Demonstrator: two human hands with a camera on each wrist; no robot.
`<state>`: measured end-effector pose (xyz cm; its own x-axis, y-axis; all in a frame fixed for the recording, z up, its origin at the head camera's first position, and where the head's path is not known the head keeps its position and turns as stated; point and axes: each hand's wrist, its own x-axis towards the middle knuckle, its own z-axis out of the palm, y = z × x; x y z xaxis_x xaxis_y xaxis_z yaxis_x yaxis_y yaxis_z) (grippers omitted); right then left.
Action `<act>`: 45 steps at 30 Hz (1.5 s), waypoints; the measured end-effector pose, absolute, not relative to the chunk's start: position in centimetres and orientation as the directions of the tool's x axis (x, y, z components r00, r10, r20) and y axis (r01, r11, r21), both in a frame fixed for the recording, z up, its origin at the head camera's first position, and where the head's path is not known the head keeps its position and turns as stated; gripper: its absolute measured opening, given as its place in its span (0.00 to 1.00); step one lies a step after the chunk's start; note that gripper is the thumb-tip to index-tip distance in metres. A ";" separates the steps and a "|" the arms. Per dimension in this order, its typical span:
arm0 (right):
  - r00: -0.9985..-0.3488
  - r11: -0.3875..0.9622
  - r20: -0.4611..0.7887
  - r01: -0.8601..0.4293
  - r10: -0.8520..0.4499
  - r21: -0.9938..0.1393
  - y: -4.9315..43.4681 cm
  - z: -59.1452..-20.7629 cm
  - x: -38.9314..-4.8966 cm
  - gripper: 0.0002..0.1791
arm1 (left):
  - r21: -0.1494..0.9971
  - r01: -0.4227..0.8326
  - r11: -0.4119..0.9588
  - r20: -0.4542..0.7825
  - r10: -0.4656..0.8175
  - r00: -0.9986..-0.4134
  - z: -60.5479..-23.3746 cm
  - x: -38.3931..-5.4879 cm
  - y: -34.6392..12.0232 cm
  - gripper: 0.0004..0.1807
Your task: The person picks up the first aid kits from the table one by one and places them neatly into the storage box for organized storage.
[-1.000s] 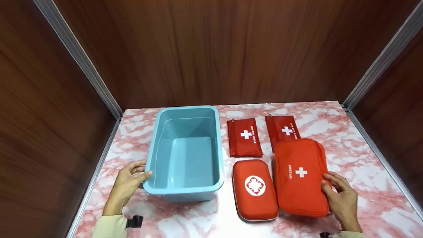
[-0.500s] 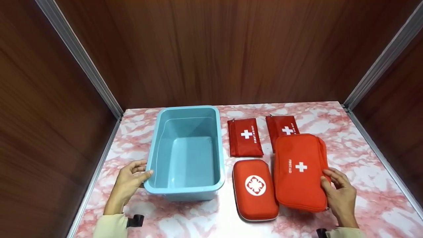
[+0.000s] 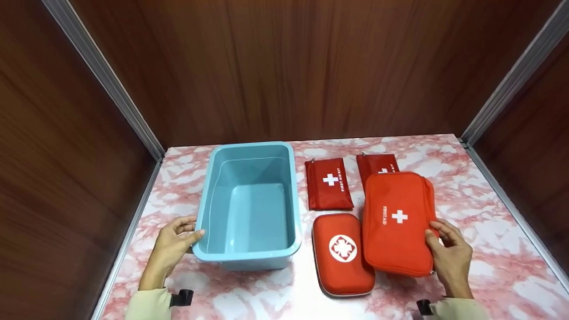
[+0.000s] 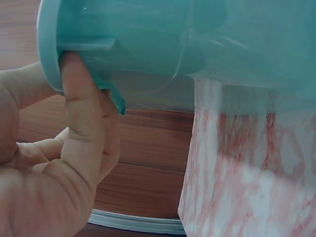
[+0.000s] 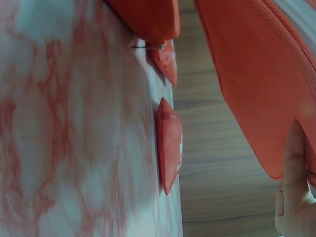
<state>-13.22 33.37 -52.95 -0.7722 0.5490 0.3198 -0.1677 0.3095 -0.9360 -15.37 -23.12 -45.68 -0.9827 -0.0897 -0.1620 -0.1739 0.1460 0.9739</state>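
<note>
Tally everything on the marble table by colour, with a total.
Red first-aid bags: 4 (soft pouch gripped by the right hand, hard case, flat pouch, flat pouch partly hidden behind)
Blue tub, gripped by the left hand: 1
Total: 5

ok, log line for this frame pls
left hand: grips rim of light-blue plastic tub | right hand: holds large orange fabric first-aid pouch off pink marble table | tub: empty
</note>
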 end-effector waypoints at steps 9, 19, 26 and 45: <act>-0.761 0.211 0.318 -0.240 0.566 -0.948 32.5 -52.3 -13.8 0.14 | 0.973 -0.171 0.156 -0.159 -0.085 -0.984 -45.7 -15.5 -23.1 0.25; -0.760 0.198 0.329 -0.263 0.560 -0.944 31.8 -51.9 -14.2 0.14 | 0.975 -0.171 0.144 -0.160 -0.085 -0.983 -45.8 -15.4 -23.1 0.25; -0.761 0.171 0.328 -0.281 0.559 -0.944 31.5 -51.8 -14.4 0.14 | 0.977 -0.160 0.138 -0.150 -0.082 -0.985 -45.9 -15.4 -23.1 0.25; -0.772 0.128 0.306 -0.284 0.557 -0.950 30.4 -51.3 -15.0 0.14 | 0.976 -0.174 0.129 -0.163 -0.090 -0.982 -45.8 -15.4 -23.1 0.26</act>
